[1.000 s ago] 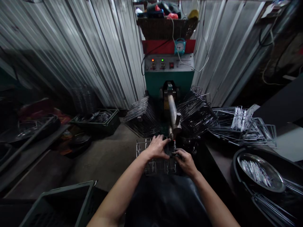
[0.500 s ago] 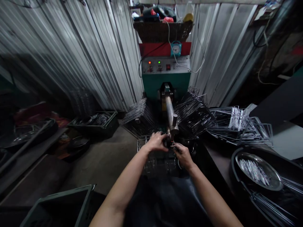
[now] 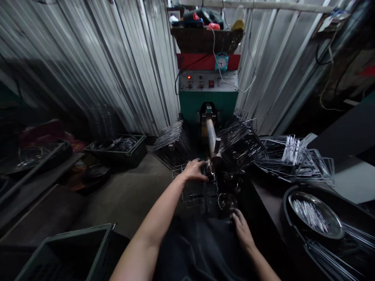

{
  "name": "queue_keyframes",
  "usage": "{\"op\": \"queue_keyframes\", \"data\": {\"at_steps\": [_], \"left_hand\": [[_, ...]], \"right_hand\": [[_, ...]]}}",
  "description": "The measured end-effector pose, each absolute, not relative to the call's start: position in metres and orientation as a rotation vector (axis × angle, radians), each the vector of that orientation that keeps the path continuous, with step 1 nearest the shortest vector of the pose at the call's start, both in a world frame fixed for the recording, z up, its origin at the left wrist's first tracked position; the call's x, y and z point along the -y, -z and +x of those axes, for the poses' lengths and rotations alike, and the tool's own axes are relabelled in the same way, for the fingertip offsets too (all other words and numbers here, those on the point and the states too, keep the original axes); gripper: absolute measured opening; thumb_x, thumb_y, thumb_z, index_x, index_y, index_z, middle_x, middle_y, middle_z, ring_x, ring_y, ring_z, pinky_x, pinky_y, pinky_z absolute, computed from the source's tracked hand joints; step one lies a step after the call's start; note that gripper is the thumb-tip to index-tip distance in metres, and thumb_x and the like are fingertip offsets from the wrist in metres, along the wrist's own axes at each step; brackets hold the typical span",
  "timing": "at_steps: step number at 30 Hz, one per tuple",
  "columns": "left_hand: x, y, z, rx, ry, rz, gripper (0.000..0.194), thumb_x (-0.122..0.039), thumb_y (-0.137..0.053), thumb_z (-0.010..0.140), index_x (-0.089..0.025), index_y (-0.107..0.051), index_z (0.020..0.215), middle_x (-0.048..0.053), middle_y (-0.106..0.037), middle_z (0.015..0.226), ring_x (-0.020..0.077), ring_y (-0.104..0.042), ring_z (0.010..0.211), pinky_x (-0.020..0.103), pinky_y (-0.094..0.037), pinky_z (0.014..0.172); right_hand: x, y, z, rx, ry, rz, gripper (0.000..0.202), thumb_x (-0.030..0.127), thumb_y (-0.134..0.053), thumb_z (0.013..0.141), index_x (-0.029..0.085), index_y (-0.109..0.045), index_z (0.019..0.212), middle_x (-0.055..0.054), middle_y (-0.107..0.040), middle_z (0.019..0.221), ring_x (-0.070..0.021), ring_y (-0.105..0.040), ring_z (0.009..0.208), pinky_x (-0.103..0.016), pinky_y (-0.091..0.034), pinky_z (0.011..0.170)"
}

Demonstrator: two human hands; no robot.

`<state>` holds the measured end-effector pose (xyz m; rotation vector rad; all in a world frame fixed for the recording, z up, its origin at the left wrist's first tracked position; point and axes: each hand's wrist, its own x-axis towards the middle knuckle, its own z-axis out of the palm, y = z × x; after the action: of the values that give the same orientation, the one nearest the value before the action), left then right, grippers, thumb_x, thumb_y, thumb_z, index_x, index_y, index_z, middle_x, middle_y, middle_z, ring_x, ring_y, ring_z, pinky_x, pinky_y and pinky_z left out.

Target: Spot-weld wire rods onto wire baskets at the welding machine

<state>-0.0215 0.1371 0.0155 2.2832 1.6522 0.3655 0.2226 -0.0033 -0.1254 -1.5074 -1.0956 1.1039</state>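
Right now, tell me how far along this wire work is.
Looks done: a wire frame already has crossing wires, under the machine arm. In hand: the left hand is at that frame; the right hand is off it, near a round metal dish. Apparently left: loose wire pieces in the round tray. Whether the stacked frames are finished, I cannot tell.

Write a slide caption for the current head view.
Left hand at a wire rack beneath the metal arm of a green machine; right hand beside a round, shiny dish.
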Motion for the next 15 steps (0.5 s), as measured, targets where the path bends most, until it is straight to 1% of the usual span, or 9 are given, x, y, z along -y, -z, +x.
{"op": "queue_keyframes", "data": {"at_steps": [2, 4, 5, 7, 9, 10, 12, 13, 15], "left_hand": [[-0.141, -0.017, -0.022, -1.655, -0.364, 2.282, 0.082, -0.054, -0.072, 0.051, -0.026, -0.047, 0.124, 0.010, -0.044, 0.130, 0.0301, -0.039, 0.121, 0.040, -0.030, 0.101], [-0.145, -0.018, -0.022, -1.656, -0.357, 2.294, 0.083, -0.055, -0.072, 0.050, -0.026, -0.048, 0.124, 0.010, -0.048, 0.125, 0.0305, -0.041, 0.119, 0.040, -0.031, 0.100], [-0.147, -0.017, -0.022, -1.660, -0.353, 2.301, 0.083, -0.055, -0.072, 0.049, -0.026, -0.048, 0.123, 0.010, -0.049, 0.123, 0.0306, -0.043, 0.117, 0.040, -0.032, 0.099], [-0.150, -0.015, -0.021, -1.663, -0.342, 2.323, 0.082, -0.057, -0.071, 0.049, -0.025, -0.049, 0.122, 0.010, -0.051, 0.119, 0.0304, -0.046, 0.114, 0.041, -0.034, 0.097], [-0.153, -0.012, -0.018, -1.654, -0.329, 2.351, 0.081, -0.057, -0.070, 0.050, -0.026, -0.049, 0.121, 0.010, -0.053, 0.116, 0.0300, -0.049, 0.110, 0.042, -0.036, 0.094], [-0.154, -0.011, -0.017, -1.644, -0.322, 2.365, 0.081, -0.057, -0.070, 0.050, -0.025, -0.049, 0.121, 0.010, -0.053, 0.115, 0.0301, -0.049, 0.109, 0.042, -0.036, 0.094], [-0.157, -0.011, -0.018, -1.608, -0.312, 2.370, 0.083, -0.058, -0.070, 0.049, -0.025, -0.049, 0.122, 0.011, -0.052, 0.120, 0.0316, -0.047, 0.113, 0.045, -0.034, 0.096], [-0.158, -0.012, -0.022, -1.576, -0.307, 2.355, 0.084, -0.059, -0.070, 0.049, -0.026, -0.047, 0.123, 0.011, -0.049, 0.125, 0.0327, -0.042, 0.118, 0.047, -0.031, 0.098], [-0.159, -0.018, -0.038, -1.503, -0.347, 2.268, 0.086, -0.062, -0.066, 0.053, -0.027, -0.042, 0.128, 0.011, -0.039, 0.137, 0.0325, -0.032, 0.127, 0.050, -0.022, 0.104]], "right_hand": [[0.016, 0.138, 0.226, 1.140, -1.098, -1.481, 0.042, 0.049, -0.055, 0.070, 0.019, -0.061, 0.099, -0.005, -0.065, 0.093, -0.0208, -0.059, 0.089, -0.029, -0.046, 0.078], [0.022, 0.142, 0.227, 1.103, -1.100, -1.447, 0.041, 0.047, -0.056, 0.071, 0.019, -0.060, 0.100, -0.005, -0.064, 0.093, -0.0189, -0.058, 0.085, -0.028, -0.046, 0.076], [0.022, 0.142, 0.228, 1.060, -1.115, -1.440, 0.040, 0.046, -0.057, 0.071, 0.019, -0.059, 0.100, -0.004, -0.063, 0.089, -0.0173, -0.058, 0.081, -0.026, -0.047, 0.072], [0.020, 0.140, 0.228, 0.919, -1.184, -1.430, 0.040, 0.044, -0.058, 0.071, 0.019, -0.059, 0.102, -0.001, -0.060, 0.075, -0.0133, -0.055, 0.066, -0.023, -0.045, 0.057], [0.017, 0.137, 0.230, 0.719, -1.285, -1.383, 0.037, 0.039, -0.061, 0.068, 0.019, -0.059, 0.099, 0.004, -0.052, 0.061, -0.0099, -0.048, 0.053, -0.018, -0.037, 0.042], [0.016, 0.135, 0.231, 0.617, -1.336, -1.340, 0.035, 0.036, -0.063, 0.065, 0.019, -0.060, 0.096, 0.005, -0.048, 0.058, -0.0085, -0.045, 0.050, -0.016, -0.032, 0.037], [0.016, 0.129, 0.235, 0.442, -1.415, -1.239, 0.031, 0.029, -0.066, 0.061, 0.019, -0.061, 0.089, 0.006, -0.046, 0.057, -0.0065, -0.043, 0.047, -0.014, -0.027, 0.034], [0.016, 0.126, 0.238, 0.375, -1.441, -1.192, 0.029, 0.026, -0.067, 0.059, 0.019, -0.062, 0.086, 0.005, -0.048, 0.059, -0.0059, -0.044, 0.048, -0.014, -0.028, 0.034], [0.018, 0.120, 0.247, 0.288, -1.481, -1.136, 0.027, 0.024, -0.068, 0.058, 0.018, -0.062, 0.084, 0.004, -0.052, 0.062, -0.0059, -0.048, 0.050, -0.014, -0.035, 0.037]]}}
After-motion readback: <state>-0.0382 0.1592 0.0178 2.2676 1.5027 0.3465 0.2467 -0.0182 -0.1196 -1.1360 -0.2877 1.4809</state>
